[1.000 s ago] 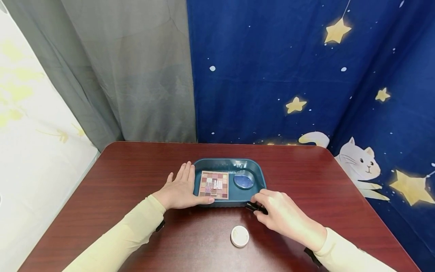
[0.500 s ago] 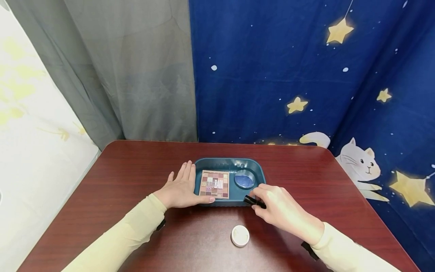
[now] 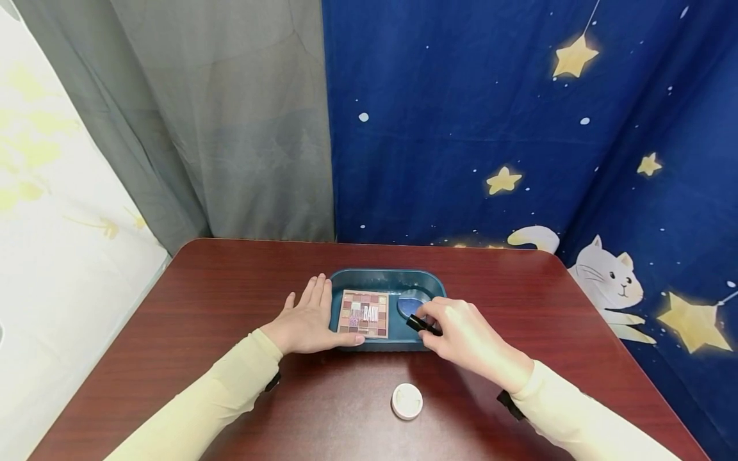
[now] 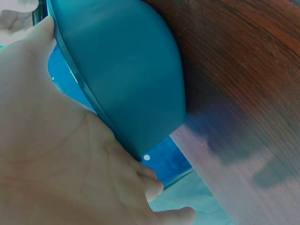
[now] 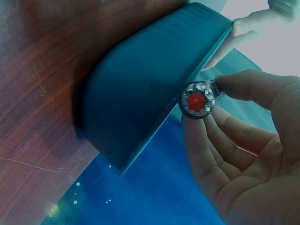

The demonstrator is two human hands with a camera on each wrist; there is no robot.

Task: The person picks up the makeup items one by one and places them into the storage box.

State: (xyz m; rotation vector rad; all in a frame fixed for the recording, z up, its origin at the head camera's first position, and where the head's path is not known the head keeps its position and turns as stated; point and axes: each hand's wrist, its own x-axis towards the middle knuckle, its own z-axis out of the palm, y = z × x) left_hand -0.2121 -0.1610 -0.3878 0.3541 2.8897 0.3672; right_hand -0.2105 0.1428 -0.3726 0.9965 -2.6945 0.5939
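Observation:
My left hand [image 3: 304, 323] lies with straight fingers along the left rim of a dark teal tray [image 3: 398, 346], its thumb over the front rim. The left wrist view shows the palm against the tray's outer wall [image 4: 122, 70]. Between thumb and fingers, my right hand [image 3: 469, 336] pinches a black lipstick tube [image 3: 418, 324] over the tray's front right corner. In the right wrist view, the lipstick's faceted end with a red centre [image 5: 197, 101] faces the camera. An eyeshadow palette [image 3: 363, 314] lies in the tray's left half. A round blue-bottomed clear case [image 3: 410, 302] sits right of it, partly hidden by my right fingers.
A small white round jar [image 3: 407, 401] stands on the reddish-brown table [image 3: 277, 262], in front of the tray. Behind the table hang a grey curtain [image 3: 254, 128] and a blue star-patterned curtain [image 3: 415, 160].
My right hand has carried the lipstick up and left, from the tray's front right edge to over its inside. My left hand, the palette and the white jar have stayed put.

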